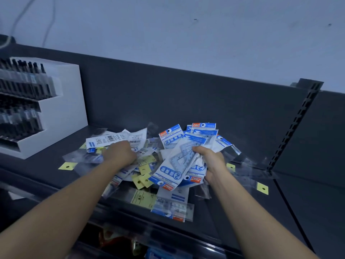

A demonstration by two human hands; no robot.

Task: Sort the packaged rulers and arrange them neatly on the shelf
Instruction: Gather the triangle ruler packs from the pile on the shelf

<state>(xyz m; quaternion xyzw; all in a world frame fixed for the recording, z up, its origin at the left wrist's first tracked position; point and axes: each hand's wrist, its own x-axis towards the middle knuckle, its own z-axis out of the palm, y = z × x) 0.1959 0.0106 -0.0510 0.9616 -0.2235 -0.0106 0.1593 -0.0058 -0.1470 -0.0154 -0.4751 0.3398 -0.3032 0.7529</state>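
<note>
A dark grey metal shelf (242, 212) carried a white stepped cardboard display box (63, 109) filled with black pens. To the right of that box, well apart from it, lay the loose heap of packaged rulers (147, 161): clear plastic sleeves with blue-and-white header cards, some showing white barcode backs, mixed with small yellow hang tabs.

The left hand (119, 156) rested knuckles-up on the side of the heap nearer the box. Its fingers were curled down and buried among the packets, so whether they actually clutched any could not be told; it seemed likely.

The right hand (211, 161), on the side of the heap farther from the box, gripped a fanned bunch of blue-and-white ruler packets (179, 159), thumb on top, the fan spreading back toward the box above the heap.

One yellow square tab (67, 166) lay alone on the shelf just below the box's near corner. A black slotted upright (295, 126) stood farthest from the box, beyond the heap.
</note>
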